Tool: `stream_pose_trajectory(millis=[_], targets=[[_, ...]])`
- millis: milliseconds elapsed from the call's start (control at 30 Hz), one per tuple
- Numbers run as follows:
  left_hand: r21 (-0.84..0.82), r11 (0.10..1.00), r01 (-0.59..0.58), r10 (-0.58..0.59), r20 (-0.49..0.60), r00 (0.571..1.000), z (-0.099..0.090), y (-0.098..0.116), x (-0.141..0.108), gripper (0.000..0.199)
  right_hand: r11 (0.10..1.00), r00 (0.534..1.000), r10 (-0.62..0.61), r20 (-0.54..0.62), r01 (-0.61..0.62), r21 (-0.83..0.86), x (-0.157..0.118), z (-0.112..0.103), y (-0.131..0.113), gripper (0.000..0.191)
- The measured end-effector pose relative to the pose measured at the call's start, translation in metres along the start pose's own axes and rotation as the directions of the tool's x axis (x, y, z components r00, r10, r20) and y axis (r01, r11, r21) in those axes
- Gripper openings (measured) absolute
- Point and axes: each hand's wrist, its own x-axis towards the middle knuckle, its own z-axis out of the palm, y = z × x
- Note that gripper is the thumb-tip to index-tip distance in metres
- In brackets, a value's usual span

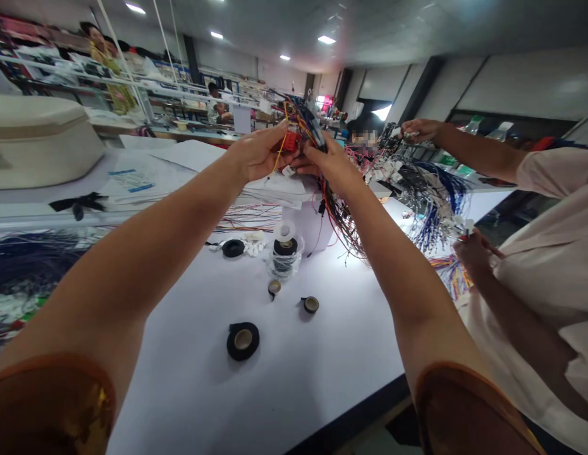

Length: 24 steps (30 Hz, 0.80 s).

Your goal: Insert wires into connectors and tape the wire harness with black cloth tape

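Both arms reach forward over the white table. My left hand (263,151) is closed round a red connector (290,141) with a yellow wire looping below it. My right hand (332,163) grips a bundle of coloured wires (339,218) just right of the connector, and the bundle hangs down behind my right forearm. The two hands nearly meet, and some fingertips are hidden among the wires. Below them on the table lie a large black tape roll (243,341) and two smaller rolls, one (310,304) at the right and one (274,289) at the left.
A person (550,253) stands at the right, both hands at hanging wires (434,196). Plastic-wrapped rolls (284,253) and a flat black roll (233,248) sit farther back. Papers (189,155) and a beige case (38,142) occupy the raised shelf. Dark blue wires (33,259) lie left.
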Motion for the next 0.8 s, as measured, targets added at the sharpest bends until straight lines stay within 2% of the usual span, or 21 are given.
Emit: stream_pose_trajectory(millis=[67,133,233,267,300,333,367,400,433,467,500,533,567,600,667,700,800], targets=[[0.066,0.998,0.017,-0.013,-0.06,0.998,-0.008,0.0,0.008,0.054,0.999,0.995,-0.052,-0.09,0.052,0.002,0.005,-0.002,0.006,0.035],[0.1,0.995,0.029,-0.006,-0.224,0.975,-0.021,0.005,0.015,0.058,0.994,0.979,-0.109,-0.172,0.108,-0.017,0.011,-0.005,0.012,0.035],[0.253,0.965,0.071,0.056,-0.462,0.885,-0.041,0.018,0.017,0.044,0.988,0.973,-0.146,-0.178,0.135,-0.071,0.017,-0.012,0.013,0.034],[0.338,0.939,0.062,0.13,-0.515,0.847,-0.044,0.022,0.012,0.032,0.986,0.977,-0.149,-0.154,0.136,-0.094,0.018,-0.015,0.01,0.034],[0.448,0.894,0.014,0.253,-0.53,0.809,-0.043,0.026,0.004,0.021,0.982,0.979,-0.161,-0.128,0.147,-0.117,0.017,-0.018,0.006,0.033],[0.549,0.834,-0.052,0.38,-0.505,0.775,-0.039,0.029,-0.007,0.015,0.976,0.978,-0.184,-0.1,0.169,-0.137,0.016,-0.021,0.001,0.034],[0.679,0.712,-0.176,0.539,-0.37,0.756,-0.032,0.03,-0.019,0.016,0.968,0.974,-0.215,-0.078,0.201,-0.153,0.014,-0.024,-0.004,0.036],[0.757,0.572,-0.315,0.646,-0.181,0.741,-0.021,0.03,-0.031,0.014,0.958,0.965,-0.252,-0.065,0.24,-0.159,0.01,-0.027,-0.01,0.04],[0.758,0.514,-0.401,0.609,0.006,0.793,-0.008,0.028,-0.043,0.014,0.948,0.956,-0.287,-0.06,0.275,-0.162,0.007,-0.029,-0.015,0.044],[0.729,0.501,-0.467,0.458,0.234,0.857,0.007,0.025,-0.052,0.018,0.938,0.947,-0.315,-0.065,0.3,-0.17,0.003,-0.031,-0.021,0.046],[0.704,0.487,-0.517,0.317,0.409,0.856,0.021,0.022,-0.058,0.023,0.931,0.943,-0.326,-0.067,0.308,-0.198,-0.001,-0.031,-0.026,0.046],[0.708,0.444,-0.548,0.267,0.479,0.836,0.034,0.017,-0.061,0.034,0.924,0.945,-0.32,-0.062,0.297,-0.242,-0.004,-0.032,-0.031,0.045],[0.724,0.404,-0.559,0.235,0.509,0.828,0.046,0.013,-0.059,0.045,0.915,0.952,-0.301,-0.047,0.275,-0.296,-0.007,-0.031,-0.036,0.042],[0.75,0.372,-0.547,0.211,0.506,0.836,0.054,0.009,-0.056,0.054,0.903,0.96,-0.28,-0.033,0.251,-0.348,-0.009,-0.031,-0.042,0.04],[0.803,0.32,-0.503,0.173,0.472,0.864,0.064,0.002,-0.043,0.065,0.896,0.955,-0.285,-0.079,0.237,-0.375,-0.011,-0.034,-0.056,0.039],[0.821,0.304,-0.483,0.158,0.457,0.875,0.066,0.0,-0.037,0.067,0.905,0.936,-0.325,-0.135,0.267,-0.332,-0.013,-0.036,-0.064,0.04],[0.854,0.29,-0.431,0.155,0.403,0.902,0.065,-0.001,-0.025,0.073,0.882,0.826,-0.472,-0.31,0.445,-0.156,-0.023,-0.049,-0.085,0.04]])
